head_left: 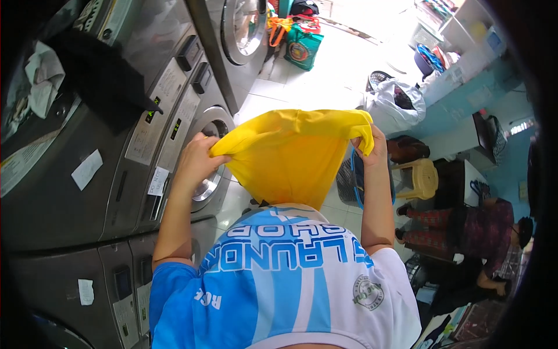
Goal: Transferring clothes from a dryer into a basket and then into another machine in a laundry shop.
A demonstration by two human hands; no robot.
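Note:
A plain yellow cloth garment hangs spread between my two hands in front of my chest. My left hand pinches its left upper corner, thumb on the near side. Its right upper corner is bunched in my right hand, with a fold hanging over the fingers. The lower part of the cloth drops out of sight behind my blue and white shirt. What kind of garment it is I cannot tell.
Stacked washers or dryers line the left side, with a black cloth draped over one. To the right stand a laundry basket, a beige plastic stool and a filled white bag. Another person stands at the far right. A green bag sits ahead.

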